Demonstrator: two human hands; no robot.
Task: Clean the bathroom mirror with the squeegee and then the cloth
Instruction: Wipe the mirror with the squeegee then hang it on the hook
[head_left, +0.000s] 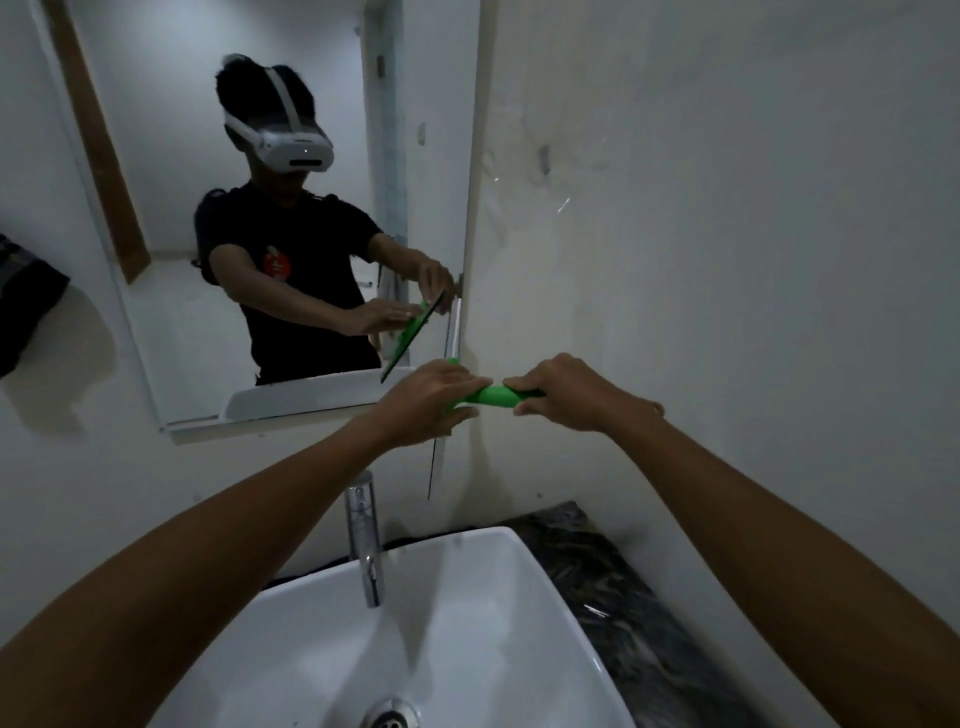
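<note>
A: Where is the squeegee (491, 397)?
B: Between the two hands, in front of the wall just right of the mirror (171, 171). Its green handle runs sideways. The left grip (431, 402) lies over the head end with the fingers stretched out flat and the thumb under it. The right grip (566, 392) is closed around the other end of the handle.

A: And the blade?
B: It stands on edge. A thin dark line hangs down below the left grip, and a pale strip rises above it along the mirror's right edge. Whether the blade touches the glass, I cannot tell.

A: What lies beyond the grips?
B: To the left of them the mirror shows the person wearing a white headset (291, 143) and a black shirt, both hands on the green tool. Below the left grip stands a chrome tap (363, 540), and under that a white basin (467, 623) with its drain at the bottom. Below the right grip, a dark marbled table (623, 597) carries the basin.

A: Anything else?
B: A dark cloth (23, 306) hangs on the wall far to the left.
</note>
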